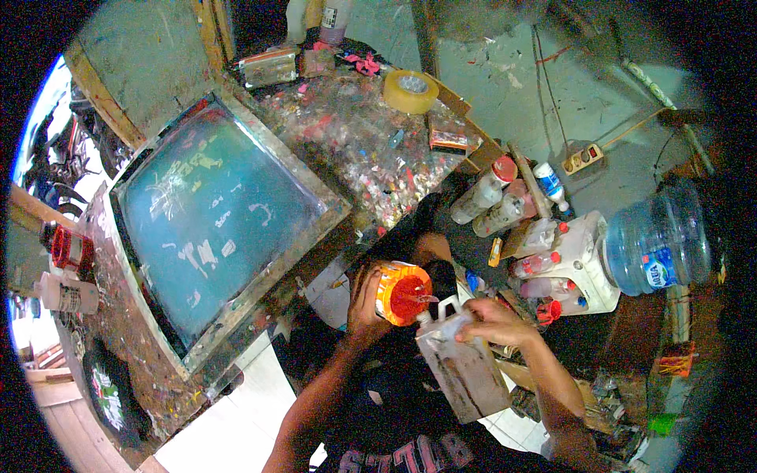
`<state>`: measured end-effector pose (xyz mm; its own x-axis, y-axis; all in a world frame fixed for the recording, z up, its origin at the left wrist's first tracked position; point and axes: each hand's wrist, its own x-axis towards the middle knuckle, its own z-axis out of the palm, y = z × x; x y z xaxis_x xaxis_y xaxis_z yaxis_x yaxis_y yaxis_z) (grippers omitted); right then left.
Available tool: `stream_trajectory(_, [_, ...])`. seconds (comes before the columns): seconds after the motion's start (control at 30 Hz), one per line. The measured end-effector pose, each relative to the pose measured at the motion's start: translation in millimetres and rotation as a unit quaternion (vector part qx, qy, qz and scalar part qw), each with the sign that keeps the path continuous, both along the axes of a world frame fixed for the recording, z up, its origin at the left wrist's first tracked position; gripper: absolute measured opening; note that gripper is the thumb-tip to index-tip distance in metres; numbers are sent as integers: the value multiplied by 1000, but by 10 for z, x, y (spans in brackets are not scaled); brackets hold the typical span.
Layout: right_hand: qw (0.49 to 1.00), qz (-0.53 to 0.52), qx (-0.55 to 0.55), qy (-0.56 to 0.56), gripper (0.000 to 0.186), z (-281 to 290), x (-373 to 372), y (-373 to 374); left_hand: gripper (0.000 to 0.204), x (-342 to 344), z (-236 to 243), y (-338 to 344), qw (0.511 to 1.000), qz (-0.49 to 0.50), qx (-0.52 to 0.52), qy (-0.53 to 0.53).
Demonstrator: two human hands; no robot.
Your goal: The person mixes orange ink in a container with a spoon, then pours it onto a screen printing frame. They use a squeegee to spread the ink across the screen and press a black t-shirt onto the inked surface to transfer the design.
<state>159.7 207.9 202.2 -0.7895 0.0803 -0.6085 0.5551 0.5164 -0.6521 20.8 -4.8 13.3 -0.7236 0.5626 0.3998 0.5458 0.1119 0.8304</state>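
My left hand (364, 306) is closed around an orange container (400, 296) with red contents, its open top turned up. My right hand (493, 323) grips a grimy, translucent plastic jug (464, 370) near its handle at the top. The jug is tilted, its spout close to the container's rim, and a thin stream of clear liquid (426, 299) runs into the red contents. Both are held above my lap, below the work table.
A blue mesh screen in a frame (217, 232) lies on the stained table (331, 142) with a tape roll (412, 91). Jars (71, 251) stand at left. Several bottles (485, 197), a white jerrycan (591, 268) and a large water jug (654, 236) are at right, near a power strip (583, 158).
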Motion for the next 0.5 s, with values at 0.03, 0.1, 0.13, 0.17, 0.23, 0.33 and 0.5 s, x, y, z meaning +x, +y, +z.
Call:
stream_trajectory(0.03, [999,19,37,-19,54,-81,-42,-33,96,-7,9,-11,1000,1,-8,24])
stream_trajectory(0.1, [999,-4,16,-31,52,-215,-69,-62,95,-20,24,-22,998,8,-24,55])
stream_trajectory(0.13, [999,-11,12,-46,52,-276,-71,-77,94,-17,29,-29,997,14,-32,63])
stream_trajectory(0.17, [998,-25,8,-49,51,-319,-71,-72,93,-18,31,-29,996,18,-31,80])
stream_trajectory(0.23, [998,-37,-13,-40,50,-385,-75,-85,89,-1,31,-31,996,18,-43,81])
stream_trajectory(0.33, [993,-82,-76,-43,48,-382,-95,-101,86,28,34,-35,995,26,-45,91])
stream_trajectory(0.5, [990,-95,-87,-50,48,-251,-92,-90,87,24,43,19,996,24,-21,82])
